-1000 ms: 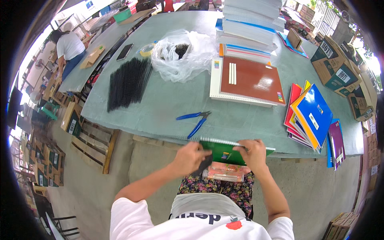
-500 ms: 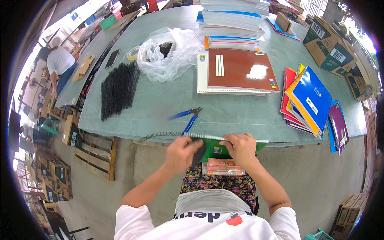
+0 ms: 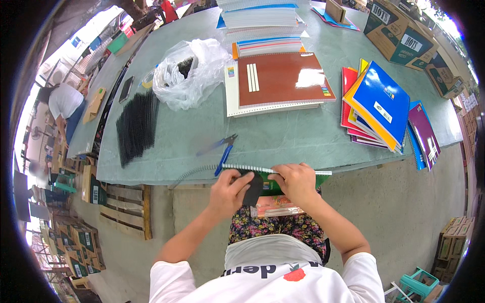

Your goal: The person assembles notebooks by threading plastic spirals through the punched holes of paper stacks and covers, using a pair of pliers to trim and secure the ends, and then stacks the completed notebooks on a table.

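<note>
A green-covered notebook (image 3: 275, 188) is at the table's near edge, its white page edge facing away from me. A dark spiral coil (image 3: 194, 170) runs along that edge and trails off past the notebook's left end. My left hand (image 3: 227, 193) is closed on a black flat piece (image 3: 252, 192), fingers at the coil near the notebook's left end. My right hand (image 3: 297, 183) grips the notebook farther right, fingers over its bound edge. Just beyond my left hand, blue-handled cutters (image 3: 224, 155) lie with jaws apart.
Black coils (image 3: 137, 126) lie in a bundle at left, near a clear plastic bag (image 3: 202, 96) and a phone (image 3: 127, 89). A brown-covered notebook (image 3: 283, 81) fronts tall paper stacks (image 3: 260, 22). Finished-looking spiral notebooks (image 3: 381, 103) and cartons (image 3: 401, 35) are at right. A pinkish packet (image 3: 275, 206) is on my lap.
The view has shifted, so the table things appear farther left. My left hand, blurred before, shows sharply with the black piece. The coil's loose end now droops lower at left.
</note>
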Demonstrator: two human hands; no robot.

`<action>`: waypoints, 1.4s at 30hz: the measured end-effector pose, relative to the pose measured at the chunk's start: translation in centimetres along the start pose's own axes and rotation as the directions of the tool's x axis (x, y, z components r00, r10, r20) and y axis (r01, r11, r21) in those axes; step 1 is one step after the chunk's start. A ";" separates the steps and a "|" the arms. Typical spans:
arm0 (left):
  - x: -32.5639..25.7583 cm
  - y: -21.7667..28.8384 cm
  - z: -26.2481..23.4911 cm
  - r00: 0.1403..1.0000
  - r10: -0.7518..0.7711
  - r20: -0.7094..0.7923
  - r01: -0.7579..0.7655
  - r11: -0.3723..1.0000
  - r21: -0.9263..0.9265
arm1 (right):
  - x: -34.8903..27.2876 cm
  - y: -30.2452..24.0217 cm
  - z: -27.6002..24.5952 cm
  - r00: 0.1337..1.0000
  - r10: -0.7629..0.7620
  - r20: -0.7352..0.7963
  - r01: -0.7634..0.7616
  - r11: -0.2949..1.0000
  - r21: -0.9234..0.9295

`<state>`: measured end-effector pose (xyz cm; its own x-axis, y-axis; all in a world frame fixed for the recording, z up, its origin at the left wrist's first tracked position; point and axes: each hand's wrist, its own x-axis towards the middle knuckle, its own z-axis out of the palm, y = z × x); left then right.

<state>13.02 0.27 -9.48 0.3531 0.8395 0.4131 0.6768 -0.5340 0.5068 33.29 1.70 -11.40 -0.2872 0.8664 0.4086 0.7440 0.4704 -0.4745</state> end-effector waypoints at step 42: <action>7.0 5.5 2.0 0.873 -0.028 -0.486 0.006 0.999 -0.047 | -5.9 6.5 -2.5 0.810 0.542 0.226 -0.349 0.134 0.928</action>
<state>20.49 3.40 -5.34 -0.0248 0.6994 0.7143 0.6482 -0.5327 0.5441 41.32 -0.80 -14.91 0.0339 0.9942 -0.1025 -0.3597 -0.0836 -0.9293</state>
